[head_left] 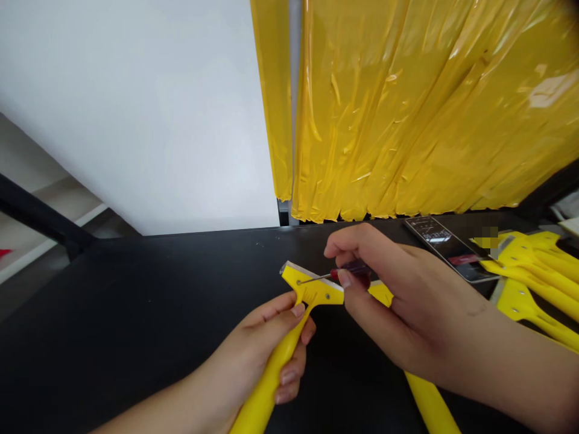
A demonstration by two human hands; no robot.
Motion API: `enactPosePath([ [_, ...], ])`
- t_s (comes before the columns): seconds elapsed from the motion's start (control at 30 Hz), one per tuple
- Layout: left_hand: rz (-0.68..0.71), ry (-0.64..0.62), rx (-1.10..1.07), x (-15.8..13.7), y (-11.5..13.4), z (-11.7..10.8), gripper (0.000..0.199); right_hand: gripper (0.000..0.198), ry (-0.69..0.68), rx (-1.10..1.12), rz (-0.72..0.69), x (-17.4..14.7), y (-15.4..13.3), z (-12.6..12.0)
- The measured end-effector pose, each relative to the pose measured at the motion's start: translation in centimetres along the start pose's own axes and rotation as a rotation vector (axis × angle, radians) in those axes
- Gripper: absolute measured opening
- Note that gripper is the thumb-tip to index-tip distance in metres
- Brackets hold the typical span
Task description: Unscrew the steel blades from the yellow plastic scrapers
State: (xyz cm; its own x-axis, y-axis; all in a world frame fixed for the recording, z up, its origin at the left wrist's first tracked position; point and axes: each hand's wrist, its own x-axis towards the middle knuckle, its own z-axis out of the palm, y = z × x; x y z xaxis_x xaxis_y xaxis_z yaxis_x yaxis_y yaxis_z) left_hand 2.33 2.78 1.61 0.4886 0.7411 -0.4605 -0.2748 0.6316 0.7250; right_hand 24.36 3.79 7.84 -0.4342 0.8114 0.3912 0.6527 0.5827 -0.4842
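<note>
My left hand (275, 337) is wrapped around the handle of a yellow scraper (312, 292), whose wide head points up and away from me with a metal blade along its far edge. Two screws show on the head. Between thumb and fingers, my right hand (384, 289) grips a small screwdriver (353, 271) with a dark red handle. Its thin shaft lies across the head, with the tip at the left screw. Partly hidden under my right hand, a second yellow scraper (429, 401) rests on the black table.
Several more yellow scrapers (538, 265) lie piled at the right, beside a phone (446, 244) with a lit screen. Yellow plastic sheeting (407, 108) and a white panel (145, 114) rise behind the black table (113, 325). A dark frame bar (40, 211) stands at the left.
</note>
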Motion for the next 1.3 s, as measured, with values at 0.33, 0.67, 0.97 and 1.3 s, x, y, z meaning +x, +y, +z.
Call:
enactPosePath([
  [0.33,-0.001,0.002,-0.005,0.1,-0.1,-0.2,0.022,0.029,0.009,-0.036,-0.002,0.1,-0.1,0.1],
  [0.67,0.005,-0.023,0.017,0.2,-0.2,-0.4,0.024,0.034,-0.008,-0.029,-0.018,0.0,-0.1,0.1],
  [0.97,0.037,-0.011,0.260,0.5,-0.9,-0.2,0.035,0.019,0.031,-0.083,-0.024,0.2,-0.4,-0.2],
  [1.3,0.027,-0.029,0.251,0.3,-0.7,0.1,0.017,0.023,-0.014,-0.131,-0.042,0.4,0.1,-0.3],
])
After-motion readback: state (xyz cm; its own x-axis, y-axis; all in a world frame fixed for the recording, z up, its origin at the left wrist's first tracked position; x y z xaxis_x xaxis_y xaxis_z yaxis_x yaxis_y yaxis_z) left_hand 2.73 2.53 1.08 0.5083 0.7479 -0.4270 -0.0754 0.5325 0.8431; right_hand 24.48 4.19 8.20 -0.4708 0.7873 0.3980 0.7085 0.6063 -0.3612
